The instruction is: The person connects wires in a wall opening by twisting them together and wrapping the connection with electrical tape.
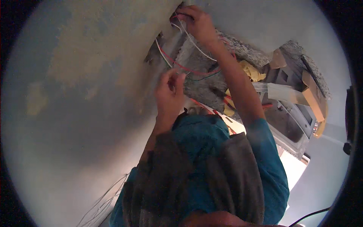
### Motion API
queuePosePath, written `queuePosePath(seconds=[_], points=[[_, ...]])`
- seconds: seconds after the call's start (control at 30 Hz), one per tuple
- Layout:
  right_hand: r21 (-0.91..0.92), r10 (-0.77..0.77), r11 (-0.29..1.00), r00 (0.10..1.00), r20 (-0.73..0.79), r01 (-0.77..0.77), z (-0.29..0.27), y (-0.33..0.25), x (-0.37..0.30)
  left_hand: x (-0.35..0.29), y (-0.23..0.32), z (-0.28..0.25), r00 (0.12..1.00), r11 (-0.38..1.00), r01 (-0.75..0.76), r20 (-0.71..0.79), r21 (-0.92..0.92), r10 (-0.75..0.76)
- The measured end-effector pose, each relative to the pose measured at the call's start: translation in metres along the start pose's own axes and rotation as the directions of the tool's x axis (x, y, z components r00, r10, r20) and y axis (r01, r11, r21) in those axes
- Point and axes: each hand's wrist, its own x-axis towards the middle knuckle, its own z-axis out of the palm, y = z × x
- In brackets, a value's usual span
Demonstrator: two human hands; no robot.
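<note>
My right hand (202,28) is up at a dark hole (177,14) in the wall, fingers curled around thin wires at its opening. A red wire shows beside its fingertips, and a white wire (195,45) hangs down below it. Lower and to the left, my left hand (170,92) is closed in a pinch. Another white wire (163,55) runs from a second hole (154,47) down to its fingertips. Between the hands a red wire (177,65) sags across, with a dark green wire (206,77) under it. Fine detail in both grips is blurred.
A rough concrete ledge (204,90) lies behind the wires. To the right are crumpled yellow material (251,72), an open cardboard box (314,96) and a grey tray-like container (289,123). Loose pale cables (104,206) hang at the lower left.
</note>
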Motion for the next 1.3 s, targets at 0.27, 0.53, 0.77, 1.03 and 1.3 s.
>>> queuePosePath(seconds=[0.27,0.53,0.77,1.03,1.3], points=[[0.120,0.030,0.992,0.999,0.042,-0.035,0.001,0.011,0.005,0.032,0.030,0.002,0.983,0.977,0.048,-0.185,0.209,-0.009],[0.043,0.010,0.999,0.998,0.066,-0.012,-0.001,0.019,0.007,0.038,0.020,0.021,0.931,0.938,0.117,-0.364,0.327,0.010],[0.113,-0.009,0.994,1.000,0.008,0.008,-0.011,0.018,-0.002,0.037,0.027,0.021,0.954,0.820,0.061,-0.275,0.569,0.120],[0.153,0.014,0.988,0.997,-0.073,-0.003,-0.014,-0.024,-0.013,0.077,0.048,0.018,0.959,0.830,0.072,-0.268,0.553,0.095],[0.263,0.180,0.936,0.960,0.216,-0.234,-0.009,-0.019,-0.002,0.089,0.043,0.019,0.954,0.873,0.161,-0.298,0.459,-0.019]])
